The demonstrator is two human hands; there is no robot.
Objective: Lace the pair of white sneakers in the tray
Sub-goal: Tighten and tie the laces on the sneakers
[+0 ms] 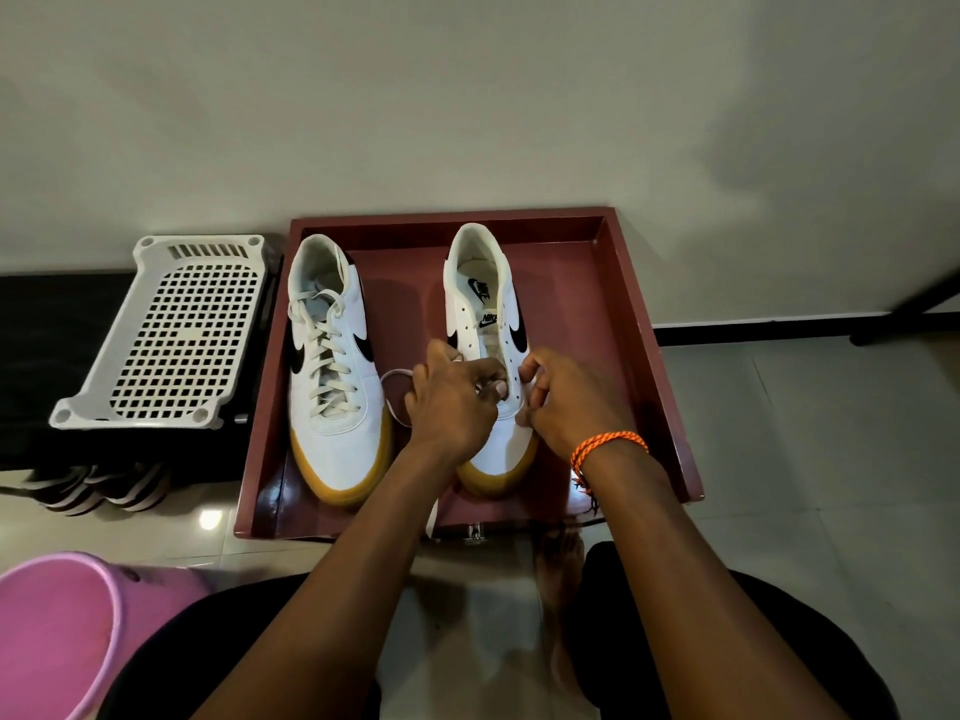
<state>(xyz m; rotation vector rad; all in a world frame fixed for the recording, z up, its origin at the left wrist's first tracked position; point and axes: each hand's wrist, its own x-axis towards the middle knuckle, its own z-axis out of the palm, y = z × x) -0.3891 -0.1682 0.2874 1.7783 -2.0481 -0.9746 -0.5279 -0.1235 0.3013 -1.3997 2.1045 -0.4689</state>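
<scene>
Two white sneakers with gum soles stand in a maroon tray [644, 314], toes toward me. The left sneaker [332, 366] is laced up its full length. The right sneaker [483, 304] has bare upper eyelets. My left hand [452, 397] lies over its lower eyelets and pinches a white lace [397, 376], which loops out to the left between the shoes. My right hand [561, 397], with an orange wrist band, curls its fingers on the shoe's right side and pinches the lace there.
A white perforated plastic rack [171, 330] sits on a black shelf left of the tray, with striped shoes [98, 491] underneath. A pink bucket [62, 626] is at the lower left. A wall stands behind the tray; tiled floor lies around it.
</scene>
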